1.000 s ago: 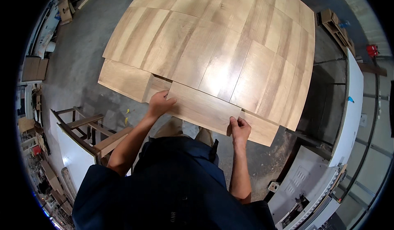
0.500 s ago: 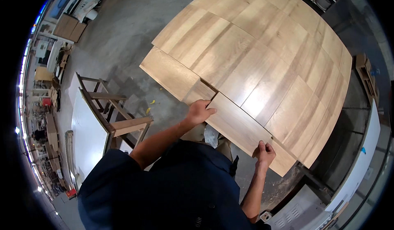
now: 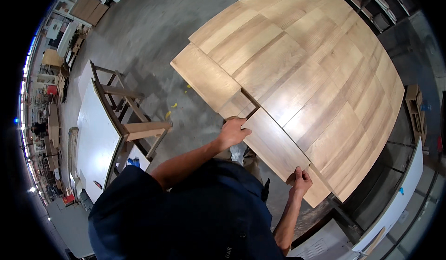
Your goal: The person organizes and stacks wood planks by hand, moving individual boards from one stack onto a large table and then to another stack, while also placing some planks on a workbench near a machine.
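Note:
A light wood-grain plank lies along the near edge of a broad surface of fitted planks, with a thin dark seam between them. My left hand grips the plank's left end, thumb on top and fingers partly hidden beneath. At its right end my right hand pinches the near edge between thumb and fingers. Beyond my left hand, a dark gap separates the plank from a short board at the left corner; a piece of board shows lower down in that gap.
To the left stands a white-topped table on a wooden frame. A white panel runs along the right side. Shelving is at the far right, and a wooden pallet stands below it. Yellow scraps lie on the grey floor.
The whole view has turned slightly, so the planks sit further right and lower. Both hands keep their hold on the same plank, which shows little shift against the surface.

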Tool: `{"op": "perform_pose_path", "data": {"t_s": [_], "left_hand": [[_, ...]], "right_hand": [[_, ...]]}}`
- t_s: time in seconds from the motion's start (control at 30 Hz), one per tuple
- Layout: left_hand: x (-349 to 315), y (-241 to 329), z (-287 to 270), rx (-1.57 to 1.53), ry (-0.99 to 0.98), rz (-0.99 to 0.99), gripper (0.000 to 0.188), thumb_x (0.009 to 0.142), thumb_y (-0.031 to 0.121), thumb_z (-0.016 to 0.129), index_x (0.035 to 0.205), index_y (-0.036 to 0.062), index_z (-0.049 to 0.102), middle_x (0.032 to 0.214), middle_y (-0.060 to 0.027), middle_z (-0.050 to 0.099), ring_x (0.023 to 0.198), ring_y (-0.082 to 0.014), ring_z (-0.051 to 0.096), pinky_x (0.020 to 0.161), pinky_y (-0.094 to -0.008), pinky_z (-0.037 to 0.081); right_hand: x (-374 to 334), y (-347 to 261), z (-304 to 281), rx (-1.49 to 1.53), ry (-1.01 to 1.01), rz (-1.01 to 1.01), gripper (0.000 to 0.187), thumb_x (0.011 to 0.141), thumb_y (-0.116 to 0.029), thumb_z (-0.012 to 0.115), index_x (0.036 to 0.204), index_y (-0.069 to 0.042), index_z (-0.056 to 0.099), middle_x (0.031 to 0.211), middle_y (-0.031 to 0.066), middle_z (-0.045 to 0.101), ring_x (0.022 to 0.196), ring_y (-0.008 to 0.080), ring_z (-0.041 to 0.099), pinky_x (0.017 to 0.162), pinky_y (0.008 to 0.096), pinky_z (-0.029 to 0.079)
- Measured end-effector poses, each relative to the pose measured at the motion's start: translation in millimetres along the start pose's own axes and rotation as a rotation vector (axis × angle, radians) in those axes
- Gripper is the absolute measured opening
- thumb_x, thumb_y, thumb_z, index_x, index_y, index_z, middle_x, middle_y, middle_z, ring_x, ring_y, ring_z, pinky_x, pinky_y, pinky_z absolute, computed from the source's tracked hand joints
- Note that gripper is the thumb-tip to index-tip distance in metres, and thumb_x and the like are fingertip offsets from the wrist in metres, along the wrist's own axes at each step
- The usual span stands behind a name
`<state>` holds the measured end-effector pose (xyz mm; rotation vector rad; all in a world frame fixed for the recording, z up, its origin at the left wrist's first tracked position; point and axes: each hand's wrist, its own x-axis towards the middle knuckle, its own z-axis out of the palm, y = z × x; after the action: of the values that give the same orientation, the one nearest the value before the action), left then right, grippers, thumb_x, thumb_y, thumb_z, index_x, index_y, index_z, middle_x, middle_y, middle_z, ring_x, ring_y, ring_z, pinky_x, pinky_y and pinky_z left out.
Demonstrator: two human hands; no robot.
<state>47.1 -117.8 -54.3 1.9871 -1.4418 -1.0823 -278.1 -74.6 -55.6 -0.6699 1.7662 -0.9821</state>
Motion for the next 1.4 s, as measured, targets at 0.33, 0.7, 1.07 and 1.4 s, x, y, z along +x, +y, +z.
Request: {"op": "perform_pose_path", "data": {"t_s": [0.33, 0.7, 1.07, 1.4], "left_hand": [[7.8, -5.1, -47.0, 0.033, 0.134, 0.001, 0.034, 0.072, 0.025, 0.068, 0.099, 0.0048, 0.065, 0.096, -0.0199, 0.061, 0.094, -0.0363, 0.056, 0.081, -0.0430, 0.045], [-55.3, 8.1, -23.5, 0.016, 0.369, 0.111, 0.065, 0.081, 0.017, 0.062, 0.133, -0.0080, 0.032, 0.127, -0.0276, 0.042, 0.118, -0.0422, 0.040, 0.101, -0.0425, 0.033], [-26.4, -19.3, -7.2, -1.034, 0.018, -0.593, 0.039, 0.090, 0.028, 0.059, 0.113, -0.0040, 0.056, 0.106, -0.0097, 0.060, 0.097, -0.0200, 0.056, 0.088, -0.0357, 0.044], [-27.0, -20.8, -13.2, -0.982, 0.021, -0.602, 0.038, 0.089, 0.027, 0.061, 0.108, -0.0057, 0.058, 0.102, -0.0097, 0.061, 0.089, -0.0194, 0.056, 0.080, -0.0342, 0.048]], "right_hand": [[-14.0, -22.5, 55.8, 0.112, -0.137, 0.033, 0.037, 0.083, -0.018, 0.069, 0.056, -0.007, 0.047, 0.049, 0.0020, 0.047, 0.040, 0.0103, 0.041, 0.036, 0.0274, 0.031], [-8.8, -9.7, 57.5, 0.040, -0.059, -0.003, 0.033, 0.083, -0.018, 0.070, 0.059, -0.006, 0.051, 0.051, 0.0006, 0.049, 0.042, 0.0086, 0.040, 0.040, 0.0253, 0.028], [-5.8, -7.9, 55.0, -0.004, -0.045, -0.005, 0.029, 0.083, -0.016, 0.069, 0.061, -0.006, 0.054, 0.057, -0.0035, 0.049, 0.049, 0.0064, 0.039, 0.045, 0.0242, 0.028], [-15.8, -17.8, 61.4, -0.015, -0.052, 0.010, 0.028, 0.085, -0.016, 0.068, 0.062, -0.006, 0.055, 0.057, -0.0034, 0.049, 0.050, 0.0058, 0.039, 0.046, 0.0237, 0.027]]}}
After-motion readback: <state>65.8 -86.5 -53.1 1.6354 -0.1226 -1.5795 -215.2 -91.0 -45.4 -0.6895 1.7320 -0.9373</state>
